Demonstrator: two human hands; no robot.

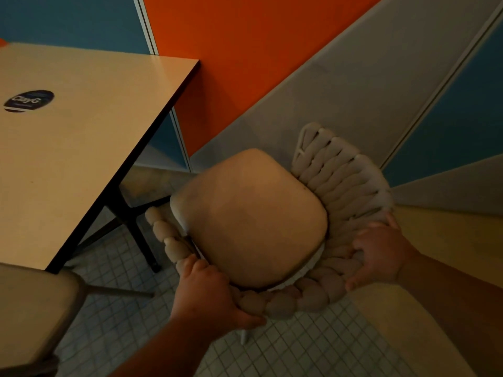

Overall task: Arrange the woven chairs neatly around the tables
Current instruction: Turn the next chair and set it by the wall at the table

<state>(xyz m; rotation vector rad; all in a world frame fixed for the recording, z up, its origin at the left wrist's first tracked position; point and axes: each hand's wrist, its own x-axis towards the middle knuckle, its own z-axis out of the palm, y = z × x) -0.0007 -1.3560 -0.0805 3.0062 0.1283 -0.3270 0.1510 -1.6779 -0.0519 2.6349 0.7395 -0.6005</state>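
Note:
A woven chair (337, 183) with a thick pale braided back and a tan seat cushion (250, 216) stands right of a beige square table (81, 148). My left hand (206, 292) grips the braided rim at the chair's near left side. My right hand (378, 254) grips the rim at the near right side. The seat front points toward the table's black legs (136, 227). One white chair leg (245, 336) shows below the rim; the others are hidden.
A second seat cushion (32, 308) fills the lower left corner by the table's near corner. A round dark sticker (28, 100) lies on the tabletop. Orange, blue and grey wall panels (272, 63) stand behind the chair. The floor has small grey tiles (130, 322).

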